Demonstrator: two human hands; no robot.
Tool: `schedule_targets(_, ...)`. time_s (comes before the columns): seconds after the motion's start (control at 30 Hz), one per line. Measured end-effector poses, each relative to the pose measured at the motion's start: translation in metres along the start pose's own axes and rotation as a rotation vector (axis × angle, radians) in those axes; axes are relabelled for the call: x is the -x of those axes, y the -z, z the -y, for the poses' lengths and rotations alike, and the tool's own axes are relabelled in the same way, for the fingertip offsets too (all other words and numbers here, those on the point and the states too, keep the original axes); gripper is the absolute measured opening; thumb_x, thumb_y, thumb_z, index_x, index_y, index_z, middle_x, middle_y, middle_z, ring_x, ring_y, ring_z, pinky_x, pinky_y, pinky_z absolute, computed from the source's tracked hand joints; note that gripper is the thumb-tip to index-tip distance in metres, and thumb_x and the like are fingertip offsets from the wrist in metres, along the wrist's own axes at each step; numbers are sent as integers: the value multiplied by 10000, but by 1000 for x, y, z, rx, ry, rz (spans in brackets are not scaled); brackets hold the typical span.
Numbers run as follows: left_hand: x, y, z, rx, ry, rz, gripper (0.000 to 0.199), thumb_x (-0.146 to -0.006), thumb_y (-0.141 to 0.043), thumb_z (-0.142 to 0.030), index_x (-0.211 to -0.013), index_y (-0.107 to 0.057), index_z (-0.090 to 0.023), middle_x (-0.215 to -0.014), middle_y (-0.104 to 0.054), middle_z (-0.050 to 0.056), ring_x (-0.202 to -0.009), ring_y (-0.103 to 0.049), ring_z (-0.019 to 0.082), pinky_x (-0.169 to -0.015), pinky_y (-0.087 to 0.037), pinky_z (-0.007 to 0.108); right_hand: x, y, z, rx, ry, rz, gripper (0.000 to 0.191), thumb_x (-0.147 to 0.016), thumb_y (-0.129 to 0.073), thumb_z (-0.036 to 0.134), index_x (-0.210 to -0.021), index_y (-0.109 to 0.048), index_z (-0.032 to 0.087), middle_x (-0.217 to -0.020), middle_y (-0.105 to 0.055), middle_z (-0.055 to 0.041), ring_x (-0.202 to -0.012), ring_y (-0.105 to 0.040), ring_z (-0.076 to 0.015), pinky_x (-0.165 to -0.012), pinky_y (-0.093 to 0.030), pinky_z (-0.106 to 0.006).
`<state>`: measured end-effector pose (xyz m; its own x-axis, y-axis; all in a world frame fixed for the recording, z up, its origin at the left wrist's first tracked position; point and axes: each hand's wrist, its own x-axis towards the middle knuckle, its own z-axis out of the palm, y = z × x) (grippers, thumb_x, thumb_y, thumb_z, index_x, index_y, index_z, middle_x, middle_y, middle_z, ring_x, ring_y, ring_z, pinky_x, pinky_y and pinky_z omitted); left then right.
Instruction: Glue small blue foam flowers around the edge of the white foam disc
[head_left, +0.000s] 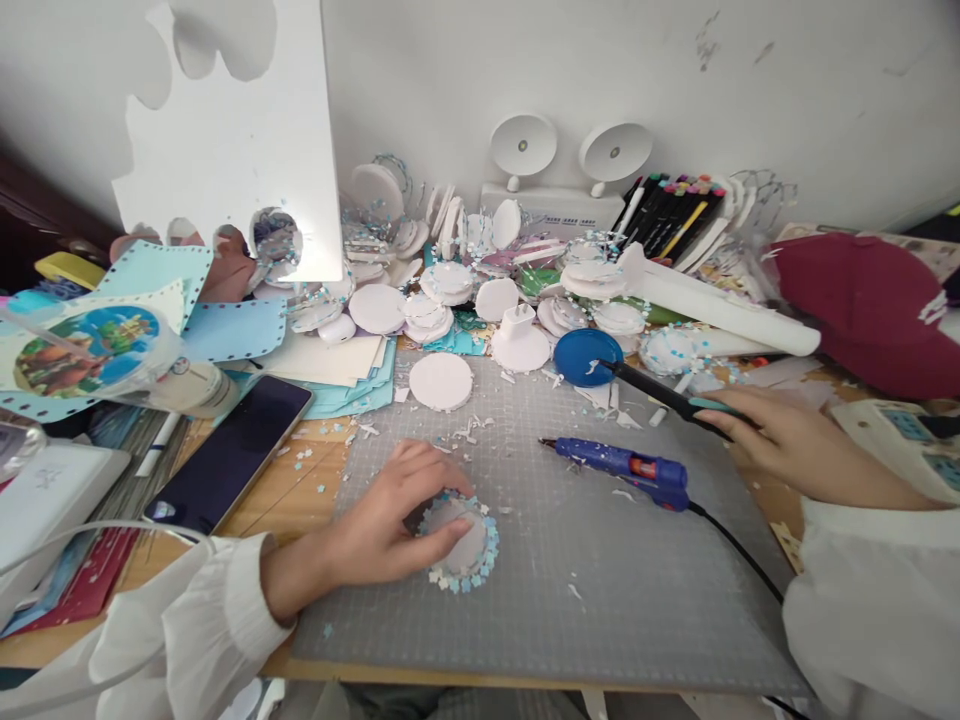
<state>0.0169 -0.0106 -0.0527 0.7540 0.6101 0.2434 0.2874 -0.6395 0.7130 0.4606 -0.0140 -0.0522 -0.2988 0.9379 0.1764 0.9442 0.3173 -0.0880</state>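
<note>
My left hand (409,515) grips a round white disc (463,548) lying on the grey cutting mat (600,620). Small pale blue and white flowers ring the disc; its far left edge is hidden under my fingers. In my right hand (772,430) is a long black tool with a teal part (664,395), its tip at a round blue dish (574,357). A bit of white shows near that tip. Just below the tool, a blue glue gun (622,462) lies on the mat with its nozzle pointing left. A plain white disc (441,382) rests farther back.
White discs and flower garlands (450,285) pile along the wall. A phone (229,455) and a lidded cup (97,350) stand left. On the right are a maroon cap (862,305) and a white roll (727,305). The black cord (739,550) runs off the mat. Scraps lie scattered.
</note>
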Motion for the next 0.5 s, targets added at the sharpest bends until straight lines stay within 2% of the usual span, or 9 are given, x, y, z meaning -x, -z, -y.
schedule_targets(0.13,1,0,0,-15,-1,-1,142,-878,-533,-221,-1011,-556,-177,-923,-643,53,-882,-558,189,-844,-380,342,-11,-5,2,247,1,-43,599,-934,-245,584,-969,-658,152,-943,-697,-173,-903,-628,-334,-736,-423,-425)
schedule_targets(0.23,1,-1,1,-15,2,-3,136,-879,-532,-220,-1006,-555,-179,-921,-644,55,-876,-558,191,-839,-382,342,-21,-13,8,235,-24,-48,571,-935,-279,571,-974,-662,150,-907,-697,-159,-887,-627,-319,-753,-418,-413)
schedule_targets(0.33,1,-1,0,-7,-2,-6,138,-871,-543,-211,-1004,-555,-178,-920,-642,53,-876,-555,190,-837,-380,341,-28,-19,15,200,-53,-83,521,-921,-353,566,-1103,-625,161,-948,-702,-135,-884,-634,-291,-793,-432,-401)
schedule_targets(0.43,1,-1,0,2,-4,-8,148,-866,-549,-195,-1013,-555,-176,-926,-639,50,-881,-553,186,-844,-376,339,-29,-11,29,87,-166,-224,531,-893,-427,559,-1212,-566,158,-959,-692,-126,-843,-636,-265,-767,-460,-379)
schedule_targets(0.5,1,-1,0,7,-3,-8,150,-863,-553,-192,-1012,-555,-176,-925,-638,48,-879,-553,185,-843,-375,338,-27,2,44,-106,-302,-385,433,-903,-441,501,-1147,-613,188,-957,-686,-106,-865,-633,-250,-749,-469,-355)
